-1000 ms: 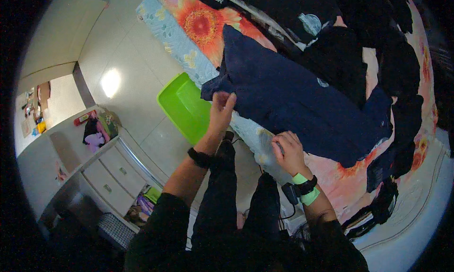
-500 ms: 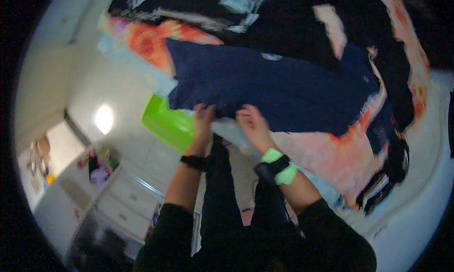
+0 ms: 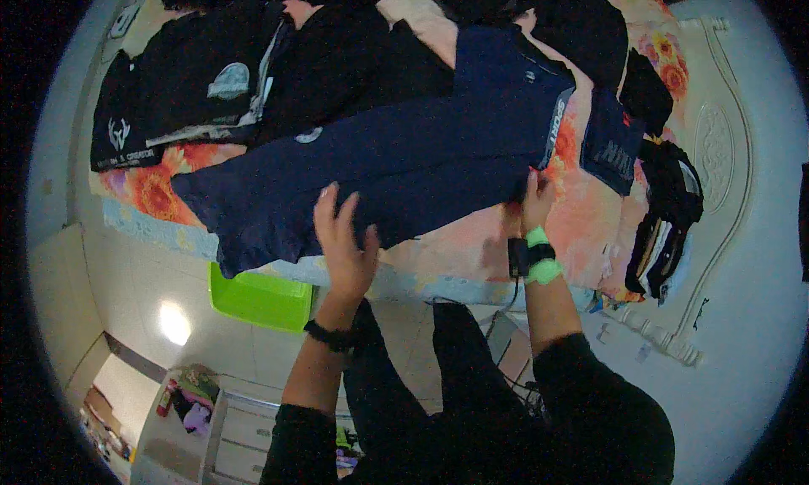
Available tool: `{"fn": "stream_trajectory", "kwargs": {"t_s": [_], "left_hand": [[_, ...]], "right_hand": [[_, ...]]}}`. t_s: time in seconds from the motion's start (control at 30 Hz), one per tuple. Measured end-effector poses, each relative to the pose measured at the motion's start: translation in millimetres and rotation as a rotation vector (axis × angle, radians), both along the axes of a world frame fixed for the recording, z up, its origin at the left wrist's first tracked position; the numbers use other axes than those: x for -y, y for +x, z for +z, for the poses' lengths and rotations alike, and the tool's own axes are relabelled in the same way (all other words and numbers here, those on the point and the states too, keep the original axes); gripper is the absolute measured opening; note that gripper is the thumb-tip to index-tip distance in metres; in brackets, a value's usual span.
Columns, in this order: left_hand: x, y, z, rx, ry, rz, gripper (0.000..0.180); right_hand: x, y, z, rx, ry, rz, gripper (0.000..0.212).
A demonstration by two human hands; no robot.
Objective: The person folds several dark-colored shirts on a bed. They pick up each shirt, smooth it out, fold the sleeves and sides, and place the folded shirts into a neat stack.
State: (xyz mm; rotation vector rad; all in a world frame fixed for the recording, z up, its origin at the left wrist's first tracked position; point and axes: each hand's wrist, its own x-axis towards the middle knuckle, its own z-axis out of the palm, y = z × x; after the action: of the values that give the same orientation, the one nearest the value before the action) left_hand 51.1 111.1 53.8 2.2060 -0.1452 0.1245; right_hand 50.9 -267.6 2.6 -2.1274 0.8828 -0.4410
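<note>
The blue shirt (image 3: 404,160) now lay long across the bed (image 3: 590,224). The left hand (image 3: 345,241) pressed flat and open; the right hand (image 3: 533,200) pinched its edge.

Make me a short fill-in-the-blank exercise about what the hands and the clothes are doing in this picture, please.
1. Both hands rest on a ____ blue garment.
2. The right hand wears a ____ wristband.
3. A green ____ stands on the floor beside the bed.
4. The left hand lies ____ on the cloth.

Missing words: dark; green; bin; flat
</note>
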Motion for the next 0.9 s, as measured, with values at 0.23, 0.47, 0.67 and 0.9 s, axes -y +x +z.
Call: {"fn": "stream_trajectory", "kwargs": {"t_s": [0.23,0.47,0.67,0.9], "left_hand": [[88,45,-26,-0.040,0.514,-0.345,0.073],[89,36,-22,-0.092,0.290,-0.299,0.065],[88,26,5,-0.264,-0.546,-0.142,0.060],[16,17,-22,-0.631,-1.665,0.112,0.075]], "right_hand": [[41,52,-30,-0.489,0.262,-0.049,0.092],[42,69,-2,-0.603,0.552,-0.100,0.096],[-14,48,66,-0.149,-0.066,0.109,0.055],[-188,50,140,-0.163,-0.371,0.876,0.032]]}}
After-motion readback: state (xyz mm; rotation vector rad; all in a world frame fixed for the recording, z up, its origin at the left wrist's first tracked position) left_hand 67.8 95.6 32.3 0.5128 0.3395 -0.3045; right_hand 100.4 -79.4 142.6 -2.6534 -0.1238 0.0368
